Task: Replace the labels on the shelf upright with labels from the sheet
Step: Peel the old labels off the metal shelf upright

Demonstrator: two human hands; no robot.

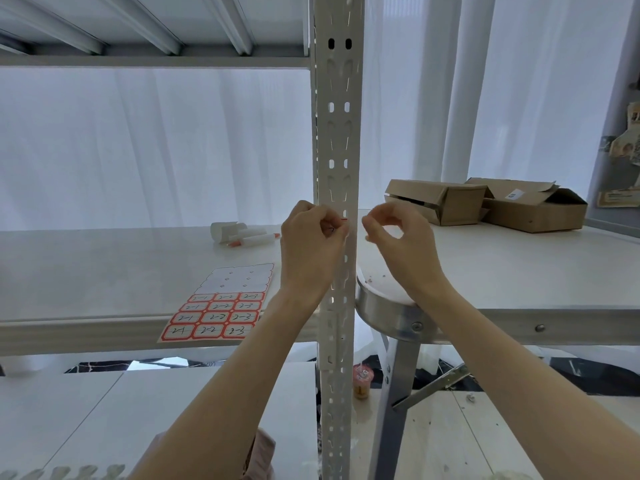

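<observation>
The sheet [221, 308] on the shelf [86, 271] carries red-edged labels handwritten 2-1, 2-2, 2-3. The left hand [311, 251] pinches a label [337, 227] against the upright [337, 133]; the right hand's [398, 247] grip is closed, fingertips together, on nothing I can make out.

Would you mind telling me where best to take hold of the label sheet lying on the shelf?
Probably the label sheet is easiest pinched at its near left corner, which seems to overhang the shelf front edge. Come from the front, fingers above and below, since the rest lies flat.
</observation>
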